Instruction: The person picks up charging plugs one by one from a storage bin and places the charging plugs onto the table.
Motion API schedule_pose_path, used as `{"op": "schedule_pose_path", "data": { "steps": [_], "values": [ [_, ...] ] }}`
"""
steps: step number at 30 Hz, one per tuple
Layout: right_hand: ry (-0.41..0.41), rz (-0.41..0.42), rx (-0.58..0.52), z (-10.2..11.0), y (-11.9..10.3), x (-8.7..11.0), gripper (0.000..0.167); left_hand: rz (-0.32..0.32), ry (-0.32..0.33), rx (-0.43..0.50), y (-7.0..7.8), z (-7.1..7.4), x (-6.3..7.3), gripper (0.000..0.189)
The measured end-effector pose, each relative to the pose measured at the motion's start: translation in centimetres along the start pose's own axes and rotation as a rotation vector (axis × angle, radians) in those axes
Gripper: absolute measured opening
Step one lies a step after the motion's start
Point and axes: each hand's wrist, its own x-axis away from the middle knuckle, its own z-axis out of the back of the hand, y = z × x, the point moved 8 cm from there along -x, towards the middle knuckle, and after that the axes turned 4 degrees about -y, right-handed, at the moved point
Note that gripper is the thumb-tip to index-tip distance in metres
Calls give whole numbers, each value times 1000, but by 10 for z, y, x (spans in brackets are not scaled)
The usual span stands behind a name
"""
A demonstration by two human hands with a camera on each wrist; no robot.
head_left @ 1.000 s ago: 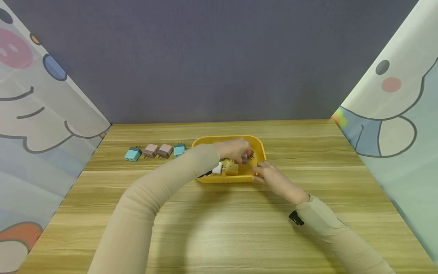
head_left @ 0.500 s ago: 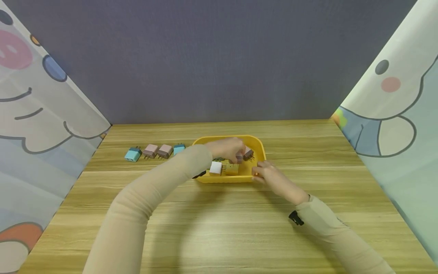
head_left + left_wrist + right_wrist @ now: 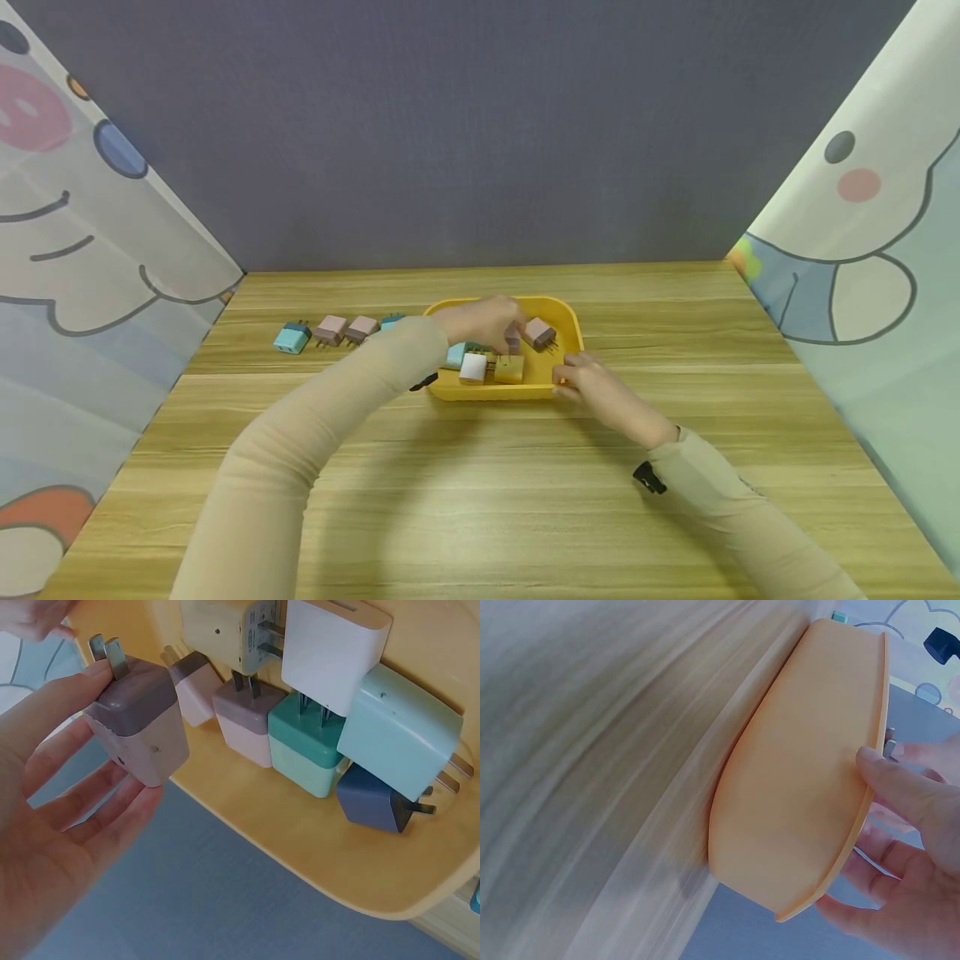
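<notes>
My left hand (image 3: pixel 480 323) is over the yellow bin, pinching a pink-and-brown charger plug (image 3: pixel 142 724) between thumb and fingers, its metal prongs beside the thumb. Inside the bin (image 3: pixel 517 392) lie a white charger plug (image 3: pixel 334 656), a yellow one (image 3: pixel 217 630), a light blue one (image 3: pixel 401 727), a green one (image 3: pixel 307 742), a dark blue one (image 3: pixel 373 799) and two more pink-and-brown plugs (image 3: pixel 246 724). At the bin's near right corner, my right hand (image 3: pixel 596 387) grips the rim, thumb (image 3: pixel 877 769) on the outer wall and fingers on the inner side.
Left of the bin, a row of charger plugs lies on the wooden table (image 3: pixel 480 500): a turquoise one (image 3: pixel 292 337), two pink-and-brown ones (image 3: pixel 330 331) and another turquoise one (image 3: pixel 392 322), partly behind the left sleeve. A dark panel (image 3: pixel 480 142) stands behind the table.
My left hand has shifted left across the bin with the plug, uncovering a pink-and-brown plug at the right and a light blue one at the left. My right hand has stayed on the rim.
</notes>
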Motion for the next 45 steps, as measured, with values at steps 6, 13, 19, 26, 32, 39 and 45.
{"op": "schedule_pose_path", "data": {
  "steps": [6, 13, 19, 26, 32, 39, 45],
  "values": [
    [-5, -7, -1, -1, 1, 0, 12, 17, 23, -13, -7, 3, 9, 34],
    [-12, -6, 6, -2, 0, 1, 11, 31, 47, -26, -15, 4, 20, 36],
    [-9, -7, 11, -1, 0, 1, 11, 49, 59, 5, -20, 5, 28, 38],
    [-2, -8, 10, -1, 0, 2, 11, 57, 75, 32, -26, 8, 38, 38],
    [-4, -11, 16, -1, 0, 2, 11, 65, 101, 30, -32, 10, 47, 39],
    [10, 2, 9, 0, -1, 2, 11, 87, 129, 75, -41, 12, 59, 36],
    [19, 4, 12, 2, -3, 2, 11, 51, 185, 60, -42, 16, 72, 33]
  ]
}}
